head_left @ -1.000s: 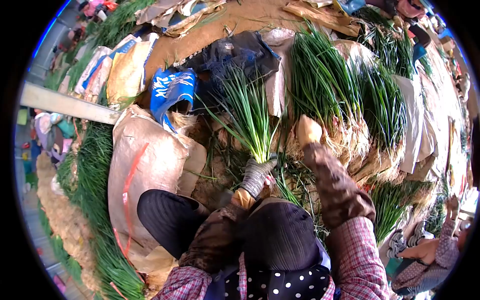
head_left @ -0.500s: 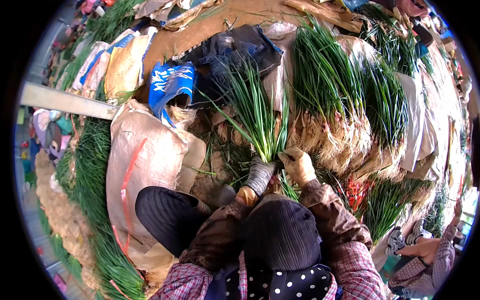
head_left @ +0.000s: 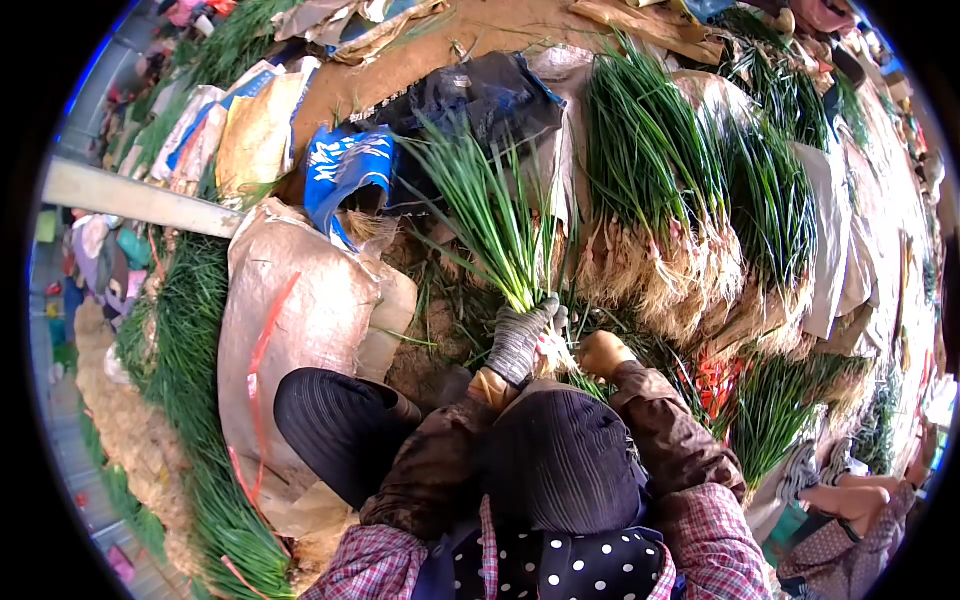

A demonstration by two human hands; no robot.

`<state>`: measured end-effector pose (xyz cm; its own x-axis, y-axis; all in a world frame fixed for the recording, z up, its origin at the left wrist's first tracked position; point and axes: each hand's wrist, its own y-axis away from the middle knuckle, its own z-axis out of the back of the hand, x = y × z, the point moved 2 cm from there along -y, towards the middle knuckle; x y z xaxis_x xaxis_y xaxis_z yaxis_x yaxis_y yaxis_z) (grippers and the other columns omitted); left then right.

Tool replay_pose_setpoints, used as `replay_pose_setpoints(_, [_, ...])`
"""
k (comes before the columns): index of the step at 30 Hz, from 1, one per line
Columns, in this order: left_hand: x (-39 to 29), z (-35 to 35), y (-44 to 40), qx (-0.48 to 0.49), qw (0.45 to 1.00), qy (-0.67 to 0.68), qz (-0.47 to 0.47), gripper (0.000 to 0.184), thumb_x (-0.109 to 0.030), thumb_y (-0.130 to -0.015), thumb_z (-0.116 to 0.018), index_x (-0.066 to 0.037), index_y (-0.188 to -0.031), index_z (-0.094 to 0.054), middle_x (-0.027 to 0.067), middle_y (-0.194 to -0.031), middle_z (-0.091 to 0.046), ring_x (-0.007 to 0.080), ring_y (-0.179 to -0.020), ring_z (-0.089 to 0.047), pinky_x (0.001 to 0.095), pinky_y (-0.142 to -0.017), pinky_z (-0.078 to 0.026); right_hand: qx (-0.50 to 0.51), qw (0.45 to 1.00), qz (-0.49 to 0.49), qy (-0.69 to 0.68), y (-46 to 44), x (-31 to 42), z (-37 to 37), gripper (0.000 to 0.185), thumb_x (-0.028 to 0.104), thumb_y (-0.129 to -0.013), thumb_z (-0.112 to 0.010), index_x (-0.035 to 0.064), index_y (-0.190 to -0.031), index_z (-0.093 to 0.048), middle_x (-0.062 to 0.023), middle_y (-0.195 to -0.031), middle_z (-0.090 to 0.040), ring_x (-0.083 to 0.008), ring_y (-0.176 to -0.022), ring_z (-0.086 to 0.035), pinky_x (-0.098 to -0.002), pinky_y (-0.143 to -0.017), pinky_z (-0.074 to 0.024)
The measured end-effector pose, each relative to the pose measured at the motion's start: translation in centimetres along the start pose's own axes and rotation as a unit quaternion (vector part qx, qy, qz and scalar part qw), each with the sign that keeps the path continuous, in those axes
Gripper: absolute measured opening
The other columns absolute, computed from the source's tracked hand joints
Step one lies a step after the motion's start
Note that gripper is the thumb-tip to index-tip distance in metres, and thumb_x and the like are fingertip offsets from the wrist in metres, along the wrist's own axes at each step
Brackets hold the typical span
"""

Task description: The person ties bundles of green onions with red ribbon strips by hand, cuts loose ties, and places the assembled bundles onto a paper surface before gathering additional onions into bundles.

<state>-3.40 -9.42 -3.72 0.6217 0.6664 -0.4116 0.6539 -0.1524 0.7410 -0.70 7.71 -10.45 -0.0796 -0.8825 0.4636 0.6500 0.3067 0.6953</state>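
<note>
My left hand (head_left: 520, 345), in a grey knitted glove, is wrapped round the lower stems of a bunch of green onions (head_left: 505, 235). Their long leaves fan up and away from me, and pale root ends show just right of the glove. My right hand (head_left: 603, 355), in a yellowish glove, is low beside those roots, a little apart from my left hand. It looks curled closed, with its fingertips hidden, so I cannot make out what it may hold. Loose green leaves (head_left: 590, 385) lie below it, close to my knee.
Rooted green onions (head_left: 655, 150) are piled at the right on sacking. A blue printed sack (head_left: 345, 170) and dark plastic (head_left: 470, 100) lie ahead. Left are a pale sack (head_left: 290, 330) and a long green heap (head_left: 180, 350). Another person's leg (head_left: 840, 500) shows at lower right.
My right hand has come away from the bunch's stems, moving down and slightly right. The bunch now leans further left in my left hand, and its pale roots have come into sight.
</note>
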Motion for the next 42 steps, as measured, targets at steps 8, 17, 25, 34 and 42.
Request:
replay_pose_setpoints(8, [-0.1,1.9,-0.9,0.013,0.992,-0.122,0.003,0.022,-0.007,-0.078,-0.071,-0.004,-0.100,-0.066,0.0094,-0.062,-0.060,0.0142,-0.039,-0.050,0.0221,-0.032,-0.037,-0.343,0.933,-0.106,-0.031,-6.5,1.3,8.8,0.018,0.024,-0.080,-0.061,0.0079,-0.085,-0.067,-0.0155,-0.079,-0.067,-0.0310,-0.074,-0.065,-0.0410,-0.070,-0.0501])
replay_pose_setpoints(17, [0.5,3.5,-2.7,0.031,0.976,-0.169,0.137,0.026,-0.022,-0.078,-0.074,0.002,-0.081,-0.065,0.0108,-0.057,-0.059,0.0129,-0.035,-0.051,0.0237,-0.027,-0.036,-0.225,0.952,0.183,-0.096,4.3,5.7,1.9,0.021,0.024,-0.088,-0.058,0.0029,-0.090,-0.059,-0.0164,-0.071,-0.063,-0.0287,-0.064,-0.063,-0.0360,-0.059,-0.0510])
replay_pose_setpoints(25, [-0.1,1.5,-0.8,-0.126,0.929,-0.348,0.011,0.019,-0.012,-0.080,-0.069,0.002,-0.089,-0.059,0.0089,-0.057,-0.057,0.0150,-0.034,-0.050,0.0273,-0.028,-0.037,-0.231,0.755,0.035,-0.613,-2.0,6.4,4.5,0.028,0.016,-0.084,-0.067,-0.0018,-0.104,-0.060,-0.0099,-0.090,-0.067,-0.0168,-0.079,-0.063,-0.0260,-0.072,-0.0516])
replay_pose_setpoints(34, [-0.1,1.2,-0.7,-0.095,0.974,-0.207,-0.019,0.015,-0.003,-0.078,-0.068,0.003,-0.089,-0.061,0.0100,-0.067,-0.063,0.0150,-0.044,-0.055,0.0266,-0.038,-0.044,-0.070,0.997,-0.021,0.017,-2.6,1.4,-1.8,0.027,0.027,-0.080,-0.070,0.0021,-0.090,-0.066,-0.0160,-0.089,-0.067,-0.0228,-0.075,-0.064,-0.0360,-0.072,-0.0545])
replay_pose_setpoints(42, [0.0,2.4,-1.1,-0.061,0.971,-0.221,0.069,0.031,-0.006,-0.076,-0.073,-0.005,-0.105,-0.063,0.0069,-0.067,-0.062,0.0124,-0.037,-0.048,0.0237,-0.031,-0.037,-0.284,0.935,-0.167,-0.135,-8.2,2.7,9.9,0.040,0.040,-0.088,-0.058,0.0006,-0.095,-0.063,-0.0168,-0.086,-0.066,-0.0244,-0.075,-0.065,-0.0363,-0.072,-0.0522])
